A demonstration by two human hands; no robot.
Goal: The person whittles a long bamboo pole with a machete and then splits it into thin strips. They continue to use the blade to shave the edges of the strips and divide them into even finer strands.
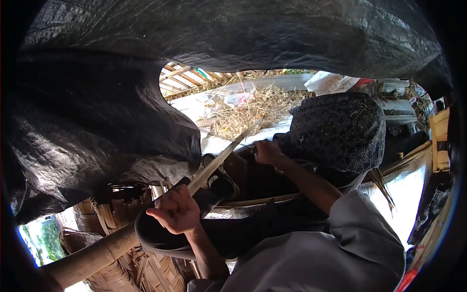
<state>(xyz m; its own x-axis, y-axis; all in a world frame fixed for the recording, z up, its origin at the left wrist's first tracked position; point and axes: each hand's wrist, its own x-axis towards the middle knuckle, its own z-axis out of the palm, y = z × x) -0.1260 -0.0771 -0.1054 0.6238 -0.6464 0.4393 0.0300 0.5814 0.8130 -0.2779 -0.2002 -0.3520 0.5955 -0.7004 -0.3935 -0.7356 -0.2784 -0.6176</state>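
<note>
My left hand (pixel 176 210) curls its fingers round a wooden strip (pixel 221 159) slanting through the frame's centre. My right hand (pixel 269 153), right of centre, has bent fingers; what they pinch, I cannot tell.

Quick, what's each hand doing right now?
Left hand: closed, holding the pale strip.
Right hand: looks closed; can't tell if it holds anything.

Dark sheeting (pixel 233 34), perhaps plastic, frames sunlit straw (pixel 258 108).
</note>
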